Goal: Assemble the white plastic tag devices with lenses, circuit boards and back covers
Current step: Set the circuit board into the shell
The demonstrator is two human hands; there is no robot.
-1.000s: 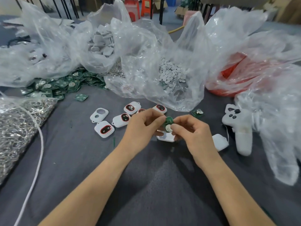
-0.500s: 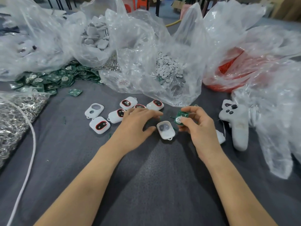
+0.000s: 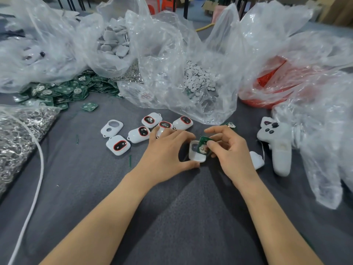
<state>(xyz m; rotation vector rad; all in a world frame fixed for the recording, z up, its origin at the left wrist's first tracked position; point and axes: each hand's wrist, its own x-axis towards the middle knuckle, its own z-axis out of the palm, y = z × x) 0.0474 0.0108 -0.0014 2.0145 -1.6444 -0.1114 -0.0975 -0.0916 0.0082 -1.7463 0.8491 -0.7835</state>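
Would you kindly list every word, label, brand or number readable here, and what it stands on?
No text can be read.
Board pinched by the right hand: markings too small.
Shell held by the left hand: no print shows.
Board pile: pale marks, blurred.
Controller: buttons only, nothing legible.

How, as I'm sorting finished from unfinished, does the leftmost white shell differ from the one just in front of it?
The leftmost shell has two empty openings, one large, one small; the nearer shell holds a dark lens ringed in red. Grey cloth shows through the leftmost shell, not through the nearer shell. Both are white, rounded and lie flat.
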